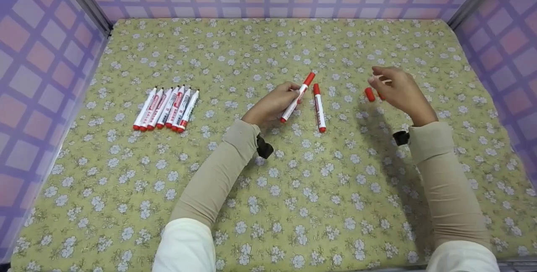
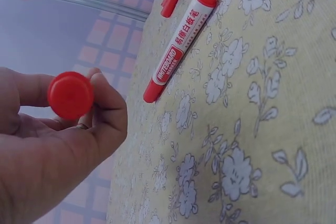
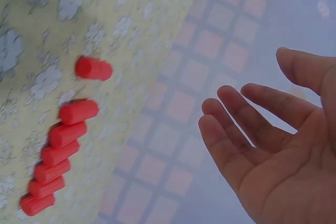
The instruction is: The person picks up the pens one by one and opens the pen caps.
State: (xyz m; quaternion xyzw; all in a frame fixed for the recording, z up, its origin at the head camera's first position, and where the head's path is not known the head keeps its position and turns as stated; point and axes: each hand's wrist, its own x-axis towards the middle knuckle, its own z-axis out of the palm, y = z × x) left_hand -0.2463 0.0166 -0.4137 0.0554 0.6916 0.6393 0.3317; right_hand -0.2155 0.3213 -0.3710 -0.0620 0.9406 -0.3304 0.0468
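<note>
My left hand (image 1: 289, 92) grips a white marker (image 1: 296, 98) with red ends, its red cap (image 1: 309, 78) pointing away from me. In the left wrist view, one round red end (image 2: 71, 95) sits between the fingers of the left hand (image 2: 102, 106). A second capped marker (image 1: 319, 107) (image 2: 181, 45) lies on the cloth just right of it. My right hand (image 1: 377, 77) (image 3: 252, 124) hovers open and holds nothing, just above a loose red cap (image 1: 369, 94) (image 3: 93, 69). A row of several red caps (image 3: 55, 153) lies beside that cap.
Several white markers (image 1: 165, 108) lie side by side at the left of the flowered yellow cloth (image 1: 293, 188). Checked purple walls (image 1: 37, 74) close in the left, back and right sides.
</note>
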